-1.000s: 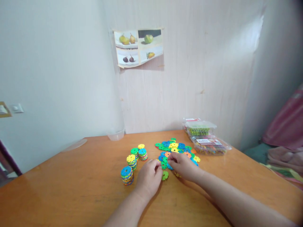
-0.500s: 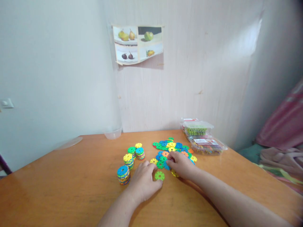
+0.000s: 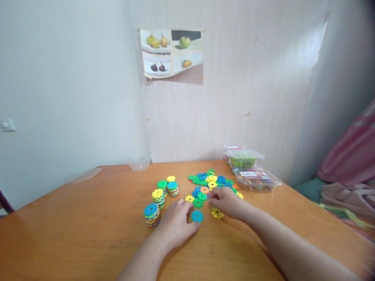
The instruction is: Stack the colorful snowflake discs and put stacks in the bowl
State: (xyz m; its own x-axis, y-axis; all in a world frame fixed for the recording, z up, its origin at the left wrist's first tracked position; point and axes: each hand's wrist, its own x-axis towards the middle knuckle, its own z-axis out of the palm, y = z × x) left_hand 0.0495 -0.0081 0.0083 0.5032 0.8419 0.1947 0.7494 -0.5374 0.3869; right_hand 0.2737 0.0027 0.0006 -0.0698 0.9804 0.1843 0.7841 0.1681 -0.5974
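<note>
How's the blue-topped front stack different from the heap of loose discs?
The blue-topped front stack is a neat upright column; the heap of loose discs is spread out and overlapping. The stack has a small footprint, while the heap covers more table. The stack stands left of the left hand; the heap is partly hidden by the right hand. Both contain notched discs in mixed colours.

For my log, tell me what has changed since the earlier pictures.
A blue disc, likely moved left from the right hand, lies where the light green one showed; the green is out of sight. The left hand has opened; something purple now shows at the right hand. The disc stacks and clear boxes stayed put.
</note>
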